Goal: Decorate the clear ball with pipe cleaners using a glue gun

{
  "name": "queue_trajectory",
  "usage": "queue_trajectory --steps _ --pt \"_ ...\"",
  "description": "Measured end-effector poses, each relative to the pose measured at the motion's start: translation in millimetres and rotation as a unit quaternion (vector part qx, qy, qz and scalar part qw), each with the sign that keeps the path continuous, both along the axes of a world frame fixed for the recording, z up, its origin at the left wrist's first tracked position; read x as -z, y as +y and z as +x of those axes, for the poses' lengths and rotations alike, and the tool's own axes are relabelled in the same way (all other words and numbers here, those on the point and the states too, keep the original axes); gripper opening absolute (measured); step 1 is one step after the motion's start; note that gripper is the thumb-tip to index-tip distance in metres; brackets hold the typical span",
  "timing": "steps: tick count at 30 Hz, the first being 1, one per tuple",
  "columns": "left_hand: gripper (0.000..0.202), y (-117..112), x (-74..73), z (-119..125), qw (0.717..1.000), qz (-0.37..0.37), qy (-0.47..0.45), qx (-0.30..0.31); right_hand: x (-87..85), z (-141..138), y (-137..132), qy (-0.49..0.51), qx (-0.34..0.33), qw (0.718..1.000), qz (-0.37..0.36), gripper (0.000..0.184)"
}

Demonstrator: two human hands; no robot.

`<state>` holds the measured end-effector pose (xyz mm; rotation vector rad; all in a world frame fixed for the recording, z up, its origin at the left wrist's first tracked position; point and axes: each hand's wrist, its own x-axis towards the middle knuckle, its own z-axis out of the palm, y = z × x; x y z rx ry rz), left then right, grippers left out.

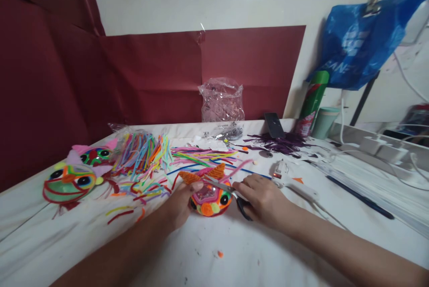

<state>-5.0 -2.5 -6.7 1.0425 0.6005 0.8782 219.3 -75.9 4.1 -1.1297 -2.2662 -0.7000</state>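
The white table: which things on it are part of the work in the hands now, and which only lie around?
In use:
left hand
right hand
small orange pipe-cleaner face
black-handled scissors

Lying about:
white glue gun
two finished green pipe-cleaner faces
loose coloured pipe cleaners
green spray can

Left hand [179, 204] steadying pipe-cleaner cat face [210, 195], right hand [263, 200] gripping scissors [231, 193], white table [254, 251]

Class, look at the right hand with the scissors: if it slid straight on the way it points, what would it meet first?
Probably the orange-eared pipe-cleaner face that the left hand steadies; the right hand points the scissors at it.
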Motion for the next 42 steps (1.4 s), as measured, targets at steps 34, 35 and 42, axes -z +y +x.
queue_trajectory --steps 34,35,42 --pt "0.062 11 7.2 -5 0.993 0.115 -0.002 -0.031 14.6 242 -31 0.185 0.438 0.829 -0.296 0.009" --pt "0.057 12 5.3 -5 0.994 0.104 -0.002 -0.042 11.5 240 -33 0.185 0.433 0.831 -0.296 0.009" --pt "0.027 20 -4.7 -6 0.996 0.016 0.005 -0.091 -15.7 191 -40 0.145 0.445 0.855 -0.223 0.029"
